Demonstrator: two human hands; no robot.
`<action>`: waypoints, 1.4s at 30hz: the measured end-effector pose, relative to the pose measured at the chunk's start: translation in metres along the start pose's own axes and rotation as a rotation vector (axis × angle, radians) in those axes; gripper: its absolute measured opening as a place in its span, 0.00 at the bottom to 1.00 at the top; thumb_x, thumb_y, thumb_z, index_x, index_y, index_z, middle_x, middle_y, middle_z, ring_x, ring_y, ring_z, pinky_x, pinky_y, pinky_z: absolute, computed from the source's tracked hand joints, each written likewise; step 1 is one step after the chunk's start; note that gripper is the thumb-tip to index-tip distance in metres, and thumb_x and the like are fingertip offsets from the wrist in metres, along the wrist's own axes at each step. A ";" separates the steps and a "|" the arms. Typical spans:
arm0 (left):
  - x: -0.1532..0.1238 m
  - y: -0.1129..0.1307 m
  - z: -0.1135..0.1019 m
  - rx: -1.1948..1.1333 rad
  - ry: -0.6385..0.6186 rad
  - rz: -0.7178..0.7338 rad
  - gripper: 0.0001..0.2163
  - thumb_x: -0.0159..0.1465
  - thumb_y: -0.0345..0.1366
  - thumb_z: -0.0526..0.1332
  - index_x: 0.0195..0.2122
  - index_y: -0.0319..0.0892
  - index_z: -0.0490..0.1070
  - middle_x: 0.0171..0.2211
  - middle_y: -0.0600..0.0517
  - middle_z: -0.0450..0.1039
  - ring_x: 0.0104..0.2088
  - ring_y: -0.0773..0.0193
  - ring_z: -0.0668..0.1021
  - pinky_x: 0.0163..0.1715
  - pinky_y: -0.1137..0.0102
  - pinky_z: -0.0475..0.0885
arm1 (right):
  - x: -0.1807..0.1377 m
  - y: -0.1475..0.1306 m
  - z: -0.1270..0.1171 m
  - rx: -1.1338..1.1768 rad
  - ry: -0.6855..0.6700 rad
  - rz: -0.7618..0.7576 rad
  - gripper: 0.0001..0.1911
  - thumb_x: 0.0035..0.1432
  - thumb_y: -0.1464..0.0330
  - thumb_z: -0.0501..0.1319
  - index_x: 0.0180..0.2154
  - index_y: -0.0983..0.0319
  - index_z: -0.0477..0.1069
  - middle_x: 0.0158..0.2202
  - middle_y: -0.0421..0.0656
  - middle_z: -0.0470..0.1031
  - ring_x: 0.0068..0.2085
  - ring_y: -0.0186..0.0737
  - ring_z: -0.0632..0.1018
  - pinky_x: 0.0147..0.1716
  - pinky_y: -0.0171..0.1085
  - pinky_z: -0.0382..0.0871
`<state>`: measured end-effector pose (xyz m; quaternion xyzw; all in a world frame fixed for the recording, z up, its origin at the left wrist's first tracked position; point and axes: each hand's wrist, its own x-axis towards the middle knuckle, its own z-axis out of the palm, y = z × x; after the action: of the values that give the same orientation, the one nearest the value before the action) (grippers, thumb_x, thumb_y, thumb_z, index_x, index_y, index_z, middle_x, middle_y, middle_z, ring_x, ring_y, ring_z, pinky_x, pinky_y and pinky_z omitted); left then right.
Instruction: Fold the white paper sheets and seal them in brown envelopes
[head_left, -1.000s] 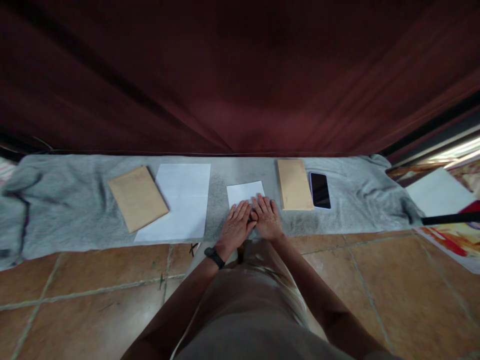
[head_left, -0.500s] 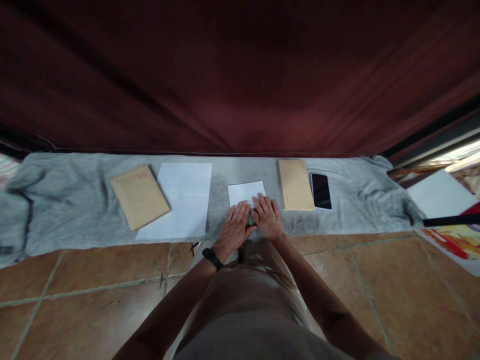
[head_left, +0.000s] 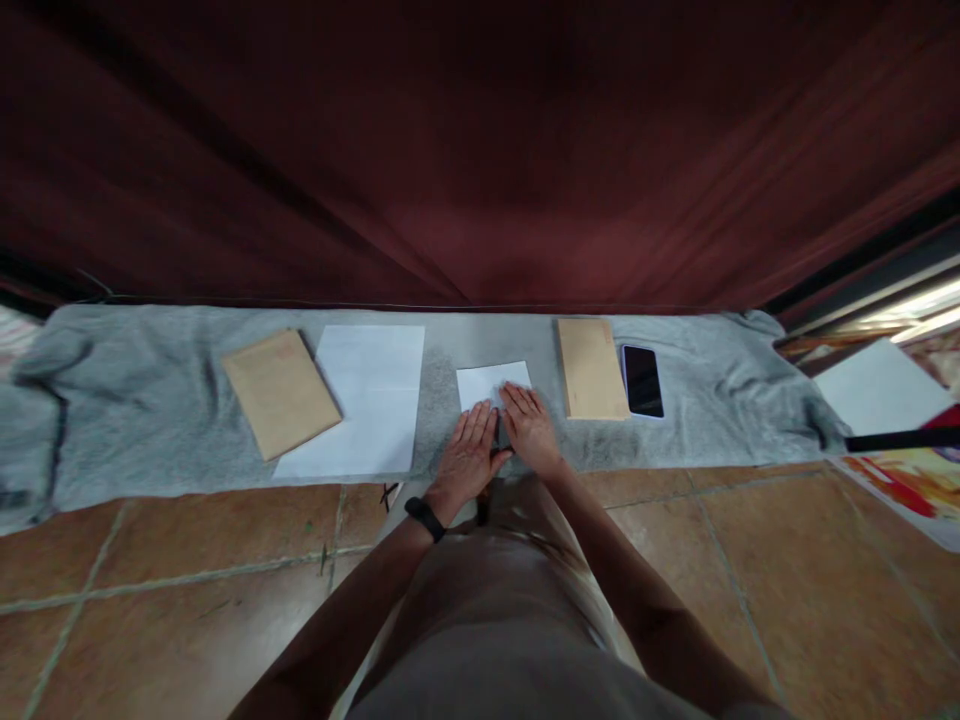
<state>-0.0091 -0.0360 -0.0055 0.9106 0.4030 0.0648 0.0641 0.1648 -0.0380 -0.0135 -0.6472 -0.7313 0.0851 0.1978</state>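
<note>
A small white piece of paper [head_left: 484, 380], seemingly folded, lies in front of me on the grey cloth [head_left: 517, 340]. My left hand [head_left: 469, 450] rests flat with its fingers stretched over the paper's near left edge. Beside it, my right hand [head_left: 531, 428] lies flat too, its fingertips on the right part of the paper. Both hands hide the near edge. To the left are large white sheets [head_left: 379, 400], partly covered by a brown envelope stack [head_left: 281, 392]. Right of my hands lies another stack of brown envelopes [head_left: 592, 370].
A smartphone [head_left: 643, 382] lies beside the right envelope stack. Behind the cloth-covered surface hangs a dark red curtain [head_left: 480, 240]. A white sheet [head_left: 885, 385] and a colourful printed bag or sheet [head_left: 911, 490] are at the far right. Tiled floor [head_left: 187, 620] shows below.
My right hand has shifted slightly up and left on the small paper, its fingers now closer together. My left hand has stayed in place.
</note>
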 end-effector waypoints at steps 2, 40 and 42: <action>0.000 -0.001 0.000 0.002 0.001 0.002 0.34 0.73 0.52 0.49 0.71 0.29 0.54 0.73 0.36 0.49 0.74 0.50 0.51 0.72 0.55 0.48 | 0.005 -0.001 0.002 -0.013 -0.007 0.005 0.25 0.74 0.66 0.46 0.67 0.65 0.62 0.70 0.49 0.61 0.71 0.45 0.61 0.71 0.49 0.49; 0.050 -0.026 0.007 -0.090 0.063 -0.085 0.25 0.75 0.40 0.46 0.71 0.42 0.57 0.73 0.46 0.52 0.74 0.53 0.50 0.72 0.52 0.47 | 0.004 -0.002 0.012 -0.092 0.107 0.199 0.26 0.72 0.69 0.48 0.68 0.67 0.61 0.70 0.52 0.61 0.70 0.49 0.62 0.69 0.52 0.51; 0.050 -0.027 0.007 -0.089 0.060 -0.083 0.25 0.75 0.40 0.46 0.71 0.42 0.57 0.73 0.46 0.52 0.74 0.53 0.51 0.72 0.52 0.47 | 0.007 -0.002 0.011 -0.082 0.111 0.192 0.26 0.72 0.70 0.48 0.67 0.68 0.62 0.70 0.52 0.62 0.70 0.49 0.62 0.70 0.52 0.51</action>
<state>0.0061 0.0183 -0.0133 0.8870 0.4390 0.1071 0.0950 0.1580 -0.0301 -0.0217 -0.7256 -0.6566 0.0379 0.2022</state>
